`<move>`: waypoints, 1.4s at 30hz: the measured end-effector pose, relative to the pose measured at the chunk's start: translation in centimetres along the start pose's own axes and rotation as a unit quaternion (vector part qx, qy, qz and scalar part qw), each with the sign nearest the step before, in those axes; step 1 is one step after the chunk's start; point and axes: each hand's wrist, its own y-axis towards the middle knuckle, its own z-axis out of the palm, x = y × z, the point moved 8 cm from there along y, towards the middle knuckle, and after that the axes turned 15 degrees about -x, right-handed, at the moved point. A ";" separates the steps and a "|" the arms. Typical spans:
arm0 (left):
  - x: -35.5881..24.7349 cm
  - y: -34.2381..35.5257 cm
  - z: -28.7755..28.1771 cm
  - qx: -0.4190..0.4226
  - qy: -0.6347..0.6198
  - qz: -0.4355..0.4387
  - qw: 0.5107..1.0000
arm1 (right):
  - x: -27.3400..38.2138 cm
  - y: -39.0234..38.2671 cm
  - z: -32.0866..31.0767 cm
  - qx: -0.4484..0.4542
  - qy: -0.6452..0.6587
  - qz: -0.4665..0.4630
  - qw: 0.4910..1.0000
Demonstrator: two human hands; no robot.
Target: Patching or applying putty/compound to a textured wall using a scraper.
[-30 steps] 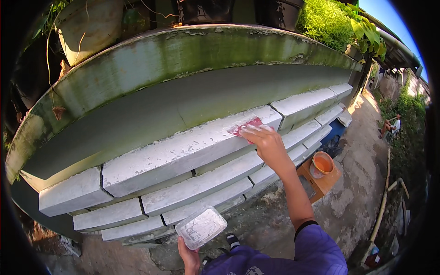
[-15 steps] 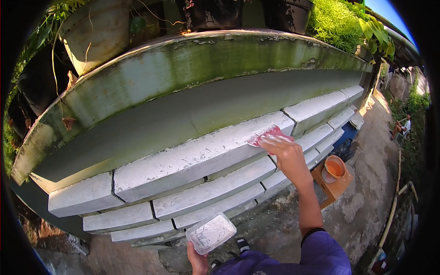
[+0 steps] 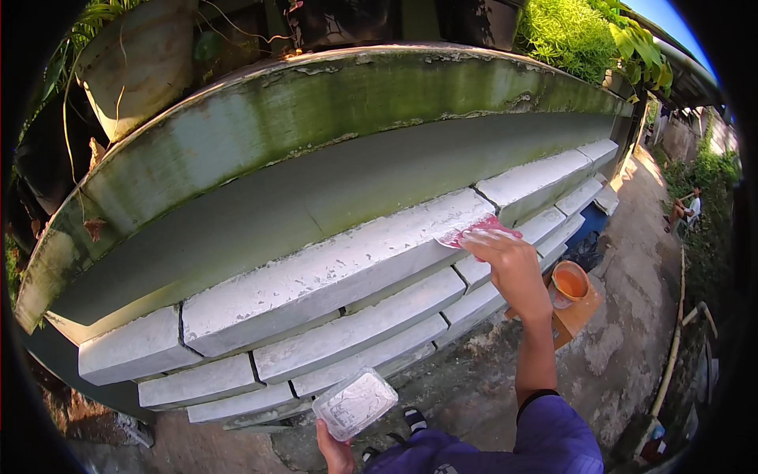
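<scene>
My right hand (image 3: 509,265) is closed on a red putty spreader (image 3: 482,231) smeared with white. Its edge rests at the front of the top white block ledge (image 3: 347,251), near a dark joint between two blocks. Small bare patches and specks show along that ledge's upper face. Low and close to my body, my left hand (image 3: 335,449) grips a clear plastic tub (image 3: 355,403) by its near edge. White paste coats the inside of the tub.
An overhanging mossy slab (image 3: 292,107) carrying plant pots (image 3: 142,63) runs above the stepped blocks. To the right, an orange bucket (image 3: 570,283) stands on a wooden board (image 3: 580,316). Farther along the path, a person (image 3: 687,212) sits by the greenery.
My right hand has moved the spreader slightly right and toward the ledge's front edge. The view has shifted a little, and my left hand still holds the tub.
</scene>
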 end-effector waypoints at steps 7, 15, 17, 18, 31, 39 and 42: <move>1.4 1.3 0.4 0.026 0.028 0.015 0.999 | 0.0 2.5 2.6 -0.054 0.031 -0.060 0.996; 1.7 1.6 -0.4 0.009 0.020 0.017 1.000 | 1.6 0.9 -0.1 0.018 0.063 -0.030 0.997; 2.4 2.6 -0.7 0.040 0.031 0.035 0.998 | 2.2 1.8 0.3 -0.017 0.055 -0.039 0.998; 2.5 2.8 -0.7 0.069 0.040 0.056 0.995 | 2.8 2.4 0.6 -0.054 0.049 -0.049 0.996; 2.6 1.6 -0.1 -0.015 0.026 0.005 1.000 | 4.7 2.3 0.1 -0.026 0.077 -0.066 0.994; 0.9 -0.8 1.2 -0.045 0.025 -0.025 0.998 | 3.9 0.3 2.7 -0.013 0.113 -0.045 0.992; 1.8 0.2 0.0 -0.044 -0.008 -0.030 0.999 | 2.7 0.6 0.1 -0.038 0.114 -0.033 0.992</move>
